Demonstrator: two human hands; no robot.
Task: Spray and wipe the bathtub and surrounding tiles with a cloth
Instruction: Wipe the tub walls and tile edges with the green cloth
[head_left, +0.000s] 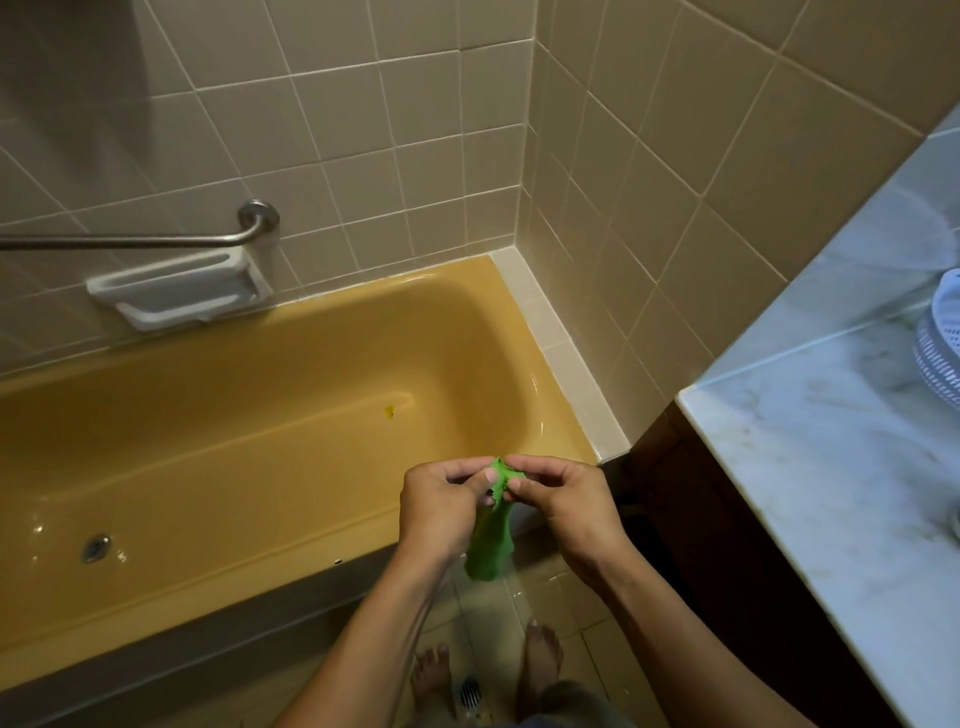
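Note:
A mustard-yellow bathtub (234, 415) fills the left and middle of the head view, with beige wall tiles (415, 130) behind it and to its right. A green cloth (491, 540) hangs bunched over the tub's near rim at its right end. My left hand (441, 509) and my right hand (561, 499) both pinch the cloth's top edge between thumb and fingers, close together. The rest of the cloth dangles below them. No spray bottle is in view.
A steel grab bar (156, 240) and a white soap dish (176, 293) are fixed to the back wall. A marble counter (831, 467) with a white mesh basket (943, 343) stands at the right. The tub drain (96, 548) sits at lower left; my bare feet and a floor drain (470, 693) are below.

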